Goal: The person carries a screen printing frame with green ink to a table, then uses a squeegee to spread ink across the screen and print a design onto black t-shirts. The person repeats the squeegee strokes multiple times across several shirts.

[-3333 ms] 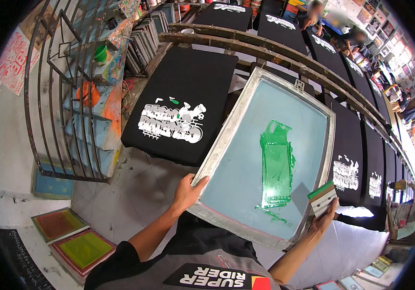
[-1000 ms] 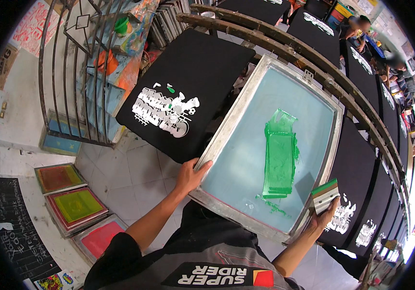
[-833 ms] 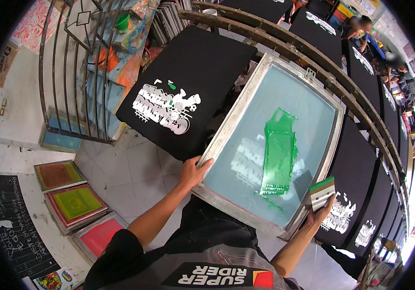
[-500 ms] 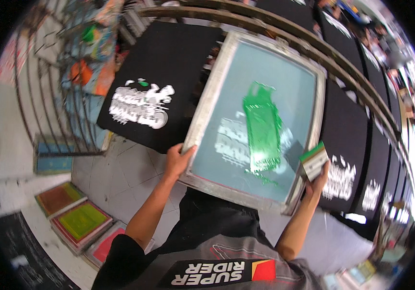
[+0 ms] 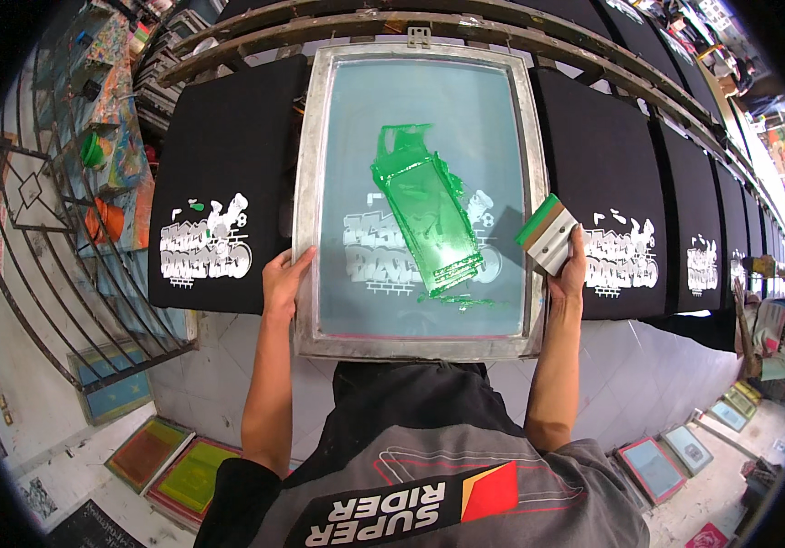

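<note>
Left hand [image 5: 284, 283] and right hand [image 5: 569, 274] are flanking a framed screen [image 5: 308, 173].
The left is gripping its left edge; the right is grasping a scraper [image 5: 549, 236] beside its right edge. Between them, green paint [image 5: 424, 215] is covering some mesh.

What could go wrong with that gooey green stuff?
The green paste looks wet and shiny, so tipping the frame might make it slide. The squeegee in the right grip has a green edge; if that's paste, it could smear the black cloth close by. And if the left grip slipped, the frame might shift over the white print showing through its mesh.
</note>
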{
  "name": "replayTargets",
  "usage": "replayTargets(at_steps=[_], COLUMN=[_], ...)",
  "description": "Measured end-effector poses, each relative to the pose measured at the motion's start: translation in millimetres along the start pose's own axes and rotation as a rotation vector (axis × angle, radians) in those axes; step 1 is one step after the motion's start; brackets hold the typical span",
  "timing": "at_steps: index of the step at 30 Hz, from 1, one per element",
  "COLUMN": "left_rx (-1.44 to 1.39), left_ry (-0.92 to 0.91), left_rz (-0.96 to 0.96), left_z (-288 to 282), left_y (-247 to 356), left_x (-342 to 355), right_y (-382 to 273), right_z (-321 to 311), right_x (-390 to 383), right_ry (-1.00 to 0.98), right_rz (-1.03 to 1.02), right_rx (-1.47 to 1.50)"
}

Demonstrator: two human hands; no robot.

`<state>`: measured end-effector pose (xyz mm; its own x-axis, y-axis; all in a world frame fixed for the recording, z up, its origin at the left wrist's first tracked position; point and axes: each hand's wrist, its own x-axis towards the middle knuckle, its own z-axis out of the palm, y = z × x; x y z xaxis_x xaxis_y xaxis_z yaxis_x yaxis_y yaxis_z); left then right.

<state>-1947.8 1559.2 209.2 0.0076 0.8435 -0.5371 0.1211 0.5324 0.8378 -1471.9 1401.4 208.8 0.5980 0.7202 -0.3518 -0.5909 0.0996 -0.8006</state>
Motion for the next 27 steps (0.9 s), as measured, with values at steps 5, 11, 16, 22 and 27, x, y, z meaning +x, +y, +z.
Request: replayTargets(at_steps=[5,11,16,22,27], left_rx=[-0.021,-0.067,-0.108,-0.101,-0.094], left_ry=[0.036,0.015,0.007,0.0,-0.003], left_rz=[-0.017,-0.018,-0.034,-0.029,-0.027], left_z=[4,7,6,7,7], left_y=[0,8,6,6,7], left_x=[14,24,27,26,26], right_y=[1,1,3,3,2], right_z=[2,1,-3,-5,-4], right_x=[0,0,3,4,3], right_ry=[0.004,-0.006,0.018,0.0,0.002], right_rz=[0.001,-0.002,-0.005,0.005,0.004], right_rx=[0.009,0.021,-0.009,-0.013,-0.028])
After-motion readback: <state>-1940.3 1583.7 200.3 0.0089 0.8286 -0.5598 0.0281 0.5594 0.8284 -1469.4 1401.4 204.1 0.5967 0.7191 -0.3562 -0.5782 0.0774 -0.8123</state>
